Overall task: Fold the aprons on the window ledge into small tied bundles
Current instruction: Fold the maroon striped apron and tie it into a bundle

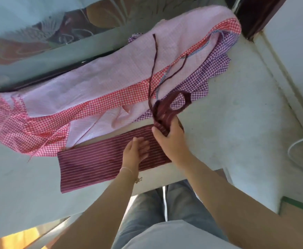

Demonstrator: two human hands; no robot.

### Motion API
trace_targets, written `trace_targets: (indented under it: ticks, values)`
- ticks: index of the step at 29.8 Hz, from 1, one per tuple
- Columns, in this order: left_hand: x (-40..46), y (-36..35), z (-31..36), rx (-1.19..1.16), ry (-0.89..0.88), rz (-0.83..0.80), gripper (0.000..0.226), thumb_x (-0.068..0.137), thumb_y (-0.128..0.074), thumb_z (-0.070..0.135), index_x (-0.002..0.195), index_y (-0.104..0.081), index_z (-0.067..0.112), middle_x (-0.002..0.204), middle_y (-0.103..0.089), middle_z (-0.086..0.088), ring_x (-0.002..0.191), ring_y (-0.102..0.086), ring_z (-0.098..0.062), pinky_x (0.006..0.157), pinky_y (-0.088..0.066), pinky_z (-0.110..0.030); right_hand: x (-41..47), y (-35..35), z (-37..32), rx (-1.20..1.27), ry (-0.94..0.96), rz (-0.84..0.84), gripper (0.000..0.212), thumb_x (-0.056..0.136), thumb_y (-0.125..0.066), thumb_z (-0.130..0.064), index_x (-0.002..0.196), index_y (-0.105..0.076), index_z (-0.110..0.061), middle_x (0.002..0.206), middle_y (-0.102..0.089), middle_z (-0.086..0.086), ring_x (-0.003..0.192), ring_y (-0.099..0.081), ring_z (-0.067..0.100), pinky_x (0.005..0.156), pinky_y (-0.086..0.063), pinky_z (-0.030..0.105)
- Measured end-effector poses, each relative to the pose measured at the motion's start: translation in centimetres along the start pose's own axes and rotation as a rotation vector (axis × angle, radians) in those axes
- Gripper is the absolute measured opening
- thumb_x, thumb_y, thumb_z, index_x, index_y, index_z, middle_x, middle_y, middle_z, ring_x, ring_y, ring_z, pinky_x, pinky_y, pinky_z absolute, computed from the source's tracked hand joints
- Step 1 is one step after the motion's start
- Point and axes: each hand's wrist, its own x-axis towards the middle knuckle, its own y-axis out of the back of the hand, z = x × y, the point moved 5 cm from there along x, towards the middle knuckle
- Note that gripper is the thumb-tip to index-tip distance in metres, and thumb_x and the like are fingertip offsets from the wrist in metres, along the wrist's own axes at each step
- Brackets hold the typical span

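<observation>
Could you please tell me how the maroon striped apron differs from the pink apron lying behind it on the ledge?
The maroon striped apron is dark with thin white lines; the pink apron is pale with a red gingham band. The maroon one is folded into a narrow strip; the pink one lies spread and rumpled. The left hand rests on the maroon one and the right hand grips its end; neither touches the pink. Both lie on the window ledge.

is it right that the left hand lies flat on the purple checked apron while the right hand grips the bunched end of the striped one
Not quite. In the head view the left hand lies flat on the maroon striped apron, not the purple checked apron, which lies further back on the ledge. The right hand does grip the striped apron's bunched end.
</observation>
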Motion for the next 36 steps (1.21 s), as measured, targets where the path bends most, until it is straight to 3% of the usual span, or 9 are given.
trace_targets:
  ticks: [3,8,12,16,20,25,31,34,36]
  values:
    - [0.4,6.6,-1.4,-0.439,0.187,0.023,0.073,0.093,-0.022,0.067,0.125,-0.055,0.010,0.117,-0.067,-0.009,0.112,-0.062,-0.027,0.094,-0.047,-0.039,-2.7,-7.4,1.2,-0.393,0.143,-0.337,0.046,0.088,-0.062,-0.037,0.126,-0.043,-0.020,0.116,-0.053,-0.003,0.103,-0.057,0.014,0.081,-0.047,0.025]
    - [0.5,12.6,-2.9,-0.521,0.214,0.095,0.075,0.083,-0.034,0.077,0.126,-0.055,0.018,0.119,-0.065,-0.007,0.113,-0.058,-0.023,0.104,-0.041,-0.044,-6.1,-13.8,5.3,-0.493,0.075,-0.729,0.066,0.088,-0.059,-0.049,0.145,-0.027,-0.037,0.142,-0.039,-0.004,0.124,-0.049,0.015,0.100,-0.047,0.037]
    - [0.9,12.6,-2.1,-0.254,0.127,0.088,0.047,0.083,-0.070,0.033,0.121,-0.054,0.010,0.115,-0.066,-0.013,0.102,-0.066,-0.027,0.093,-0.052,-0.047,-5.3,-11.5,4.6,-0.468,0.358,-0.298,0.024,0.095,-0.054,-0.023,0.117,-0.062,-0.018,0.114,-0.062,-0.003,0.104,-0.058,0.012,0.086,-0.054,0.030]
    - [1.5,12.0,-1.8,-0.377,0.226,0.163,0.022,0.086,-0.070,0.016,0.105,-0.059,0.012,0.086,-0.068,-0.004,0.065,-0.068,-0.013,0.080,-0.058,-0.041,-3.8,-7.0,5.3,-0.449,0.413,0.100,0.028,0.098,-0.042,-0.019,0.112,-0.064,-0.007,0.112,-0.063,0.007,0.107,-0.057,0.019,0.095,-0.048,0.031]
    - [2.7,12.5,-1.6,-0.686,0.268,0.083,0.008,0.092,-0.059,0.013,0.088,-0.056,0.019,0.052,-0.047,0.007,0.043,-0.041,-0.005,0.048,-0.047,-0.023,-3.2,-5.8,6.8,-0.361,0.180,0.023,0.048,0.099,-0.026,-0.035,0.128,-0.055,-0.011,0.125,-0.060,0.002,0.115,-0.055,0.014,0.098,-0.046,0.029]
    - [2.6,16.0,0.4,-0.869,0.077,0.056,0.021,0.100,-0.044,0.021,0.084,-0.057,0.018,0.058,-0.045,0.007,0.044,-0.036,-0.007,0.042,-0.032,-0.019,-3.2,-6.3,8.1,-0.333,0.085,-0.072,0.050,0.097,-0.025,-0.032,0.137,-0.051,-0.016,0.140,-0.052,-0.001,0.129,-0.047,0.015,0.106,-0.043,0.038]
    - [1.7,20.7,1.5,-0.803,-0.071,0.200,0.033,0.101,-0.043,0.028,0.073,-0.055,0.015,0.061,-0.056,0.008,0.052,-0.053,-0.007,0.052,-0.046,-0.021,-3.0,-8.3,8.3,-0.600,0.298,-0.148,0.050,0.100,-0.022,-0.032,0.138,-0.050,-0.017,0.146,-0.045,-0.002,0.143,-0.027,0.015,0.118,-0.024,0.042]
    - [1.1,22.0,1.4,-0.532,-0.089,0.365,0.027,0.098,-0.049,0.029,0.076,-0.062,0.021,0.074,-0.065,0.004,0.077,-0.061,-0.017,0.079,-0.053,-0.038,-2.9,-9.0,10.0,-0.898,0.294,-0.254,0.055,0.098,-0.017,-0.043,0.148,-0.033,-0.025,0.157,-0.023,-0.001,0.147,-0.009,0.018,0.120,-0.006,0.044]
    - [0.9,22.7,0.5,-0.378,0.000,0.486,0.011,0.094,-0.055,0.026,0.089,-0.064,0.026,0.087,-0.064,0.000,0.085,-0.057,-0.022,0.077,-0.052,-0.037,-2.9,-9.4,11.3,-1.044,0.269,-0.356,0.063,0.094,-0.015,-0.053,0.152,-0.018,-0.029,0.160,-0.008,-0.001,0.146,0.002,0.019,0.118,0.001,0.046]
